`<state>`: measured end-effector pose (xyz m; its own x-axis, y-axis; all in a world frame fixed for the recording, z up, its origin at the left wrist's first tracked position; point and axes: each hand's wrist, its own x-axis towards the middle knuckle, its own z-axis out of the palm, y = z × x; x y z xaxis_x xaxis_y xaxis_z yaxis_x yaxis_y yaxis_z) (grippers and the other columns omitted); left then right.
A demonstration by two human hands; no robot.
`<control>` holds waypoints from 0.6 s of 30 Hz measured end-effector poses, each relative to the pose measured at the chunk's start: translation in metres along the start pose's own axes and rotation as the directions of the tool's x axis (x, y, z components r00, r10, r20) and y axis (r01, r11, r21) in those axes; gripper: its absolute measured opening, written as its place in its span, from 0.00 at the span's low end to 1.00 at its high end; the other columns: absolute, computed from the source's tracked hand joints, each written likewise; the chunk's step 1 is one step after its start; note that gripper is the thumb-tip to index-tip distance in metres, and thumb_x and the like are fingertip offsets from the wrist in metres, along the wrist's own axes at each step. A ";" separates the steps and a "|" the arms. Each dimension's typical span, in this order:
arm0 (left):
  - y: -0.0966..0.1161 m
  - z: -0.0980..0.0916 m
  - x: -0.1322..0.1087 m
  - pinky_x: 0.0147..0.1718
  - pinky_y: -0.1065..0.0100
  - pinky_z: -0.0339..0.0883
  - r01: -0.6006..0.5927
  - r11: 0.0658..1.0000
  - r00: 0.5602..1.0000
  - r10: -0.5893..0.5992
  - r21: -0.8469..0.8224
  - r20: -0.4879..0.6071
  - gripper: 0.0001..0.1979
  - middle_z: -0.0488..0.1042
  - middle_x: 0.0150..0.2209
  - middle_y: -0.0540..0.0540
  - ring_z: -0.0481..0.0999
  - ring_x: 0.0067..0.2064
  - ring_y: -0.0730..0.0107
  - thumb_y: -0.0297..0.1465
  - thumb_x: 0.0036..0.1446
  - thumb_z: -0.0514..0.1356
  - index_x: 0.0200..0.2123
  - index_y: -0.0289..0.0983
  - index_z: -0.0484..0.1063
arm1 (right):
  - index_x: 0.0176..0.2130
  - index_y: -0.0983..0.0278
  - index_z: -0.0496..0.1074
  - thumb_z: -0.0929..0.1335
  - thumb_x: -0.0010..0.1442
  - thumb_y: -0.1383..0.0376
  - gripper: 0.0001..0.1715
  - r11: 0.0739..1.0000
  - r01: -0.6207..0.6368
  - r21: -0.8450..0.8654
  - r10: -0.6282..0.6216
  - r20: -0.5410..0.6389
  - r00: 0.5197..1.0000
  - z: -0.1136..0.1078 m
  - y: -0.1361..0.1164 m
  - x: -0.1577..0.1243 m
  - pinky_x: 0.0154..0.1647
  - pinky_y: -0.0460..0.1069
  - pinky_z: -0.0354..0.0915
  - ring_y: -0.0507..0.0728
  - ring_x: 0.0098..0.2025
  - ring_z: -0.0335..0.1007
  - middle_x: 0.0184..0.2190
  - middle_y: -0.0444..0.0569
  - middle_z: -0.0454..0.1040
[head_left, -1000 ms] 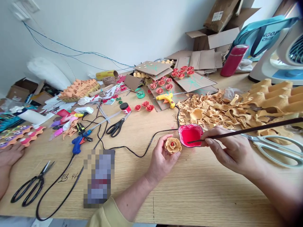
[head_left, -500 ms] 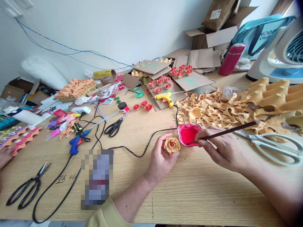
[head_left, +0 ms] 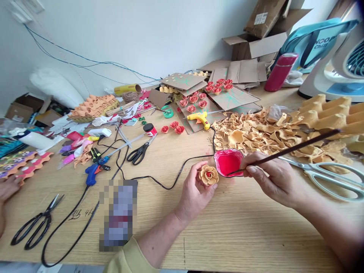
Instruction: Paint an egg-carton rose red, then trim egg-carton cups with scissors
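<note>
My left hand [head_left: 195,191] is closed around a small tan paper rose [head_left: 208,175] with a red-painted centre, held just above the wooden table. Right beside it stands a little cup of red paint [head_left: 228,162]. My right hand [head_left: 274,178] pinches a long dark paintbrush [head_left: 295,147], whose tip rests at the cup's near rim. The brush handle slants up to the right over the paper scraps.
A heap of tan egg-carton scraps [head_left: 256,131] and white-handled scissors [head_left: 330,176] lie to the right. A yellow glue gun [head_left: 200,118], finished red roses [head_left: 193,99] on cardboard, black scissors [head_left: 139,151], a blue glue gun [head_left: 92,172] and its black cord lie behind. Another person's hand [head_left: 8,187] shows at far left.
The brush tip stays at the paint cup while its handle swings slightly. The other person's hand at far left has shifted a little. My left hand keeps the rose still.
</note>
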<state>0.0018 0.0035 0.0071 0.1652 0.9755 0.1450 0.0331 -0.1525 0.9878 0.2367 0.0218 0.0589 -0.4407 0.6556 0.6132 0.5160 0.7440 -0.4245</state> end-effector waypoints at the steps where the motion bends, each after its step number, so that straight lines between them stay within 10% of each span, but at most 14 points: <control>1: 0.000 0.000 0.000 0.48 0.67 0.72 0.003 1.000 1.000 -0.003 -0.021 0.001 0.28 0.69 0.51 0.41 0.75 0.48 0.66 0.29 0.55 0.68 0.57 0.38 0.62 | 0.40 0.62 0.70 0.61 0.72 0.65 0.10 1.000 -0.012 0.015 0.012 -0.033 0.999 0.000 0.001 -0.002 0.32 0.47 0.65 0.53 0.33 0.73 0.33 0.47 0.75; 18: 0.014 -0.002 -0.001 0.46 0.64 0.72 0.193 0.946 0.974 -0.154 -0.260 0.164 0.29 0.75 0.51 0.39 0.76 0.49 0.61 0.39 0.55 0.69 0.56 0.35 0.69 | 0.47 0.58 0.72 0.61 0.73 0.65 0.11 0.883 -0.138 0.448 0.195 -0.085 0.977 0.010 -0.007 -0.011 0.41 0.48 0.68 0.53 0.36 0.73 0.32 0.45 0.74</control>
<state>-0.0002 0.0006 0.0211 0.3175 0.9480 -0.0200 -0.1934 0.0854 0.9774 0.2305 0.0105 0.0485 -0.2675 0.7750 0.5726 0.1871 0.6247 -0.7581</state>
